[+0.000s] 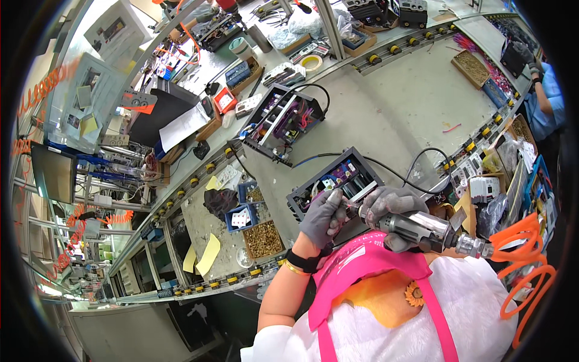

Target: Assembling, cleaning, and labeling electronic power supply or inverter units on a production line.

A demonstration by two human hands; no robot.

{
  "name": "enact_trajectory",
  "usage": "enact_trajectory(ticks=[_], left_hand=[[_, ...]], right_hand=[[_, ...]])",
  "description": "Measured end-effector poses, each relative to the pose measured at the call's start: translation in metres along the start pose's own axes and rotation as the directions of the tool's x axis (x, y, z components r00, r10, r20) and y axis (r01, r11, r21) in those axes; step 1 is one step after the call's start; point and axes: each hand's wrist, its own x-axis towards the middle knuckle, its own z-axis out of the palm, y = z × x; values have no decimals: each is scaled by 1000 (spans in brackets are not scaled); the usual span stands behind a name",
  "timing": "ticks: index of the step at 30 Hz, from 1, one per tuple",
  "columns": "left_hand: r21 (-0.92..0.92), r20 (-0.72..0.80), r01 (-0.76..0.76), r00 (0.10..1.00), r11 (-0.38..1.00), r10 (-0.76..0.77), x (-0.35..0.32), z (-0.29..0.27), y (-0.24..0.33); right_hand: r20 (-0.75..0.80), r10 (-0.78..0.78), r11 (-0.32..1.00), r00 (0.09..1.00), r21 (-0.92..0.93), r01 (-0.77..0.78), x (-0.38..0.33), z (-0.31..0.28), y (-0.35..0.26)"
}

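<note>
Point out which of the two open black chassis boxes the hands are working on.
The nearer chassis box, right at the gloved left hand and right hand; the farther chassis box sits untouched.

Matt grey cloth gloves [322, 218], glossy metal screwdriver [422, 229].

Two open black electronic units lie on the table [386, 102]: one unit [333, 181] under the hands and a second unit [284, 123] farther along. There are two gloved hands of the person, the left hand [322, 218] and the right hand [392, 208], and one pneumatic screwdriver [425, 230] with one coiled orange air hose [522, 253]. I count two trays of brass-coloured screws, a near tray [263, 239] and a far tray [471, 67], two blue bins [244, 212], two rolls of tape [312, 63], and one co-worker's sleeve [546, 99].
</note>
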Motion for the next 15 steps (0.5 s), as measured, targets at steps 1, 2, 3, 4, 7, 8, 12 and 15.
enact_trajectory(ticks=[1,2,3,4,7,8,12,15], left_hand=[[-35,73,-3,997,999,6,1,-4,0],[1,73,28,997,1000,-28,-3,-1,8],[0,70,28,997,1000,-28,-3,-3,8],[-3,76,13,997,1000,-13,-3,-5,7],[-34,82,-3,997,999,6,-4,-8,6],[-57,93,2,996,998,3,-5,-8,7],[-53,74,17,997,998,-13,-4,-8,10],[-3,-8,108,994,994,-108,-2,-7,12]], right_hand=[[4,4,1000,1000,7,-4,1,1,3],[0,-31,999,1000,12,31,1,1,6],[-4,-67,998,998,15,67,1,2,8],[-5,-65,998,998,17,65,1,3,9],[-3,-46,999,999,19,46,0,2,12],[3,-50,999,999,-6,50,2,2,11],[-11,-26,999,1000,19,27,2,5,14],[31,0,999,1000,32,-1,3,1,14]])
